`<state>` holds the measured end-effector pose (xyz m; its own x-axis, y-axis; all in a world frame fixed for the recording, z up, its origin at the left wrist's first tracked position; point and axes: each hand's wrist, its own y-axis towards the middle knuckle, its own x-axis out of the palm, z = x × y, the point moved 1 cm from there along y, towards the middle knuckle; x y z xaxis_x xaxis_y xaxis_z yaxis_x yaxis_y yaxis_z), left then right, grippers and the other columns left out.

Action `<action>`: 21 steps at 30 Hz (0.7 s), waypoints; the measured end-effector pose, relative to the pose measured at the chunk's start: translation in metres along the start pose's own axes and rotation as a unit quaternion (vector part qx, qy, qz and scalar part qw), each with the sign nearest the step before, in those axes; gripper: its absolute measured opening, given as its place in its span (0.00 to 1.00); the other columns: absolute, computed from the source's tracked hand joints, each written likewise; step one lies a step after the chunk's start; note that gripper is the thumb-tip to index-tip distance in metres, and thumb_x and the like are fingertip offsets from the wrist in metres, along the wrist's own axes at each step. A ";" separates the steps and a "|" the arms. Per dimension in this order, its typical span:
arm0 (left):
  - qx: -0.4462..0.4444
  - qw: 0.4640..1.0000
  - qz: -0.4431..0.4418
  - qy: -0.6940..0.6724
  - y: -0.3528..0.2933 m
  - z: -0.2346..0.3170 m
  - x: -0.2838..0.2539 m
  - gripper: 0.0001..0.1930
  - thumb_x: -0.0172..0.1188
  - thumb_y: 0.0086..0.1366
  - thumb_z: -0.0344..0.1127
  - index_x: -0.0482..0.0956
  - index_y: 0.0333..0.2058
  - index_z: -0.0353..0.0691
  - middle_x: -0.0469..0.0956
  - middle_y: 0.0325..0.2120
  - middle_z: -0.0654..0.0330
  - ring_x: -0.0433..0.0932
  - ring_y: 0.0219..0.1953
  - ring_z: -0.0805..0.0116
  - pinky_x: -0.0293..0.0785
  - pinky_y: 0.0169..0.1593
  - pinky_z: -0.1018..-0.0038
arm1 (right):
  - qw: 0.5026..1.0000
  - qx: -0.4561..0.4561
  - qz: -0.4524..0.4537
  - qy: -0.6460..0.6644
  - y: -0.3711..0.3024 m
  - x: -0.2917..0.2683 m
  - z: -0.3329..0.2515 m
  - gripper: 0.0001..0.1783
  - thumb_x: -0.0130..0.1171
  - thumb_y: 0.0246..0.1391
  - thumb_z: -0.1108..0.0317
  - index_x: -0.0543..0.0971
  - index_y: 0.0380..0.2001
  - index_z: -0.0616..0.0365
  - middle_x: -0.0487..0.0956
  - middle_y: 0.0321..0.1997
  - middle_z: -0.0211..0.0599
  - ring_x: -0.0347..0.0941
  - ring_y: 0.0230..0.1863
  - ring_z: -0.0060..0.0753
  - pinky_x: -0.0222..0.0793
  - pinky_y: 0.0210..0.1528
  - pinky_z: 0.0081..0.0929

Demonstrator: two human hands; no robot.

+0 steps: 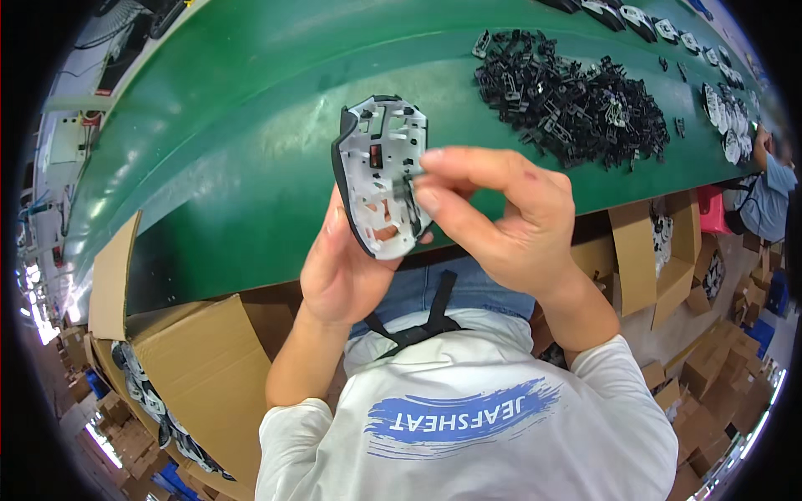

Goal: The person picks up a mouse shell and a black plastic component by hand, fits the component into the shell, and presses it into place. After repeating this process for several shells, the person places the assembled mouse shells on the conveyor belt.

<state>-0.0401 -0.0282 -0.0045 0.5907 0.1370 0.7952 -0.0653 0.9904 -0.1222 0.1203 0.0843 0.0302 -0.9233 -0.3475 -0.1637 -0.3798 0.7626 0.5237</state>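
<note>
My left hand (344, 271) holds up a mouse shell (361, 179) from below, its hollow side facing me. The shell is white inside, with small posts, cut-outs and a black outer edge; skin shows through openings near its lower end. At the shell's right edge, my right hand (510, 213) has thumb and forefinger drawn together in a pinch. A slim black plastic part (409, 200) lies at those fingertips, over the right inner side of the shell. It is slightly blurred, and the fingers partly hide it.
A heap of small black plastic parts (576, 104) lies on the green bench (276, 100). Farther right stand rows of shells (728, 125). An open carton (196, 376) with shells is at my left, another carton (656, 250) at my right. A person (769, 196) sits at far right.
</note>
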 end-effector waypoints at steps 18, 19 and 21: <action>-0.063 0.994 0.027 0.085 -0.021 -0.022 0.032 0.40 0.50 0.79 0.54 0.49 0.78 0.39 0.67 0.70 0.51 0.72 0.68 0.58 0.73 0.67 0.56 | 0.944 -0.151 -0.083 -0.280 -0.023 -0.024 -0.011 0.18 0.81 0.44 0.75 0.88 0.40 0.51 0.86 0.31 0.23 0.79 0.31 0.29 0.74 0.49 0.33; -0.068 0.993 0.039 0.087 -0.022 -0.023 0.031 0.40 0.51 0.78 0.54 0.50 0.78 0.39 0.68 0.69 0.51 0.72 0.68 0.57 0.73 0.67 0.56 | 0.950 -0.127 -0.107 -0.263 -0.022 -0.026 -0.015 0.18 0.80 0.45 0.76 0.88 0.42 0.52 0.86 0.32 0.25 0.79 0.33 0.29 0.75 0.51 0.34; -0.071 0.997 0.026 0.034 -0.024 -0.026 0.023 0.40 0.52 0.77 0.54 0.51 0.78 0.39 0.68 0.69 0.51 0.73 0.67 0.57 0.74 0.66 0.55 | 0.954 -0.103 -0.133 -0.247 -0.022 -0.030 -0.014 0.19 0.79 0.47 0.76 0.87 0.44 0.53 0.86 0.33 0.27 0.80 0.35 0.30 0.76 0.54 0.35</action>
<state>-0.0039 -0.0497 0.0012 0.6422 0.1827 0.7444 0.0139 0.9683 -0.2496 0.1574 0.0705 0.0360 -0.7296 -0.1747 -0.6611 -0.6315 0.5430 0.5534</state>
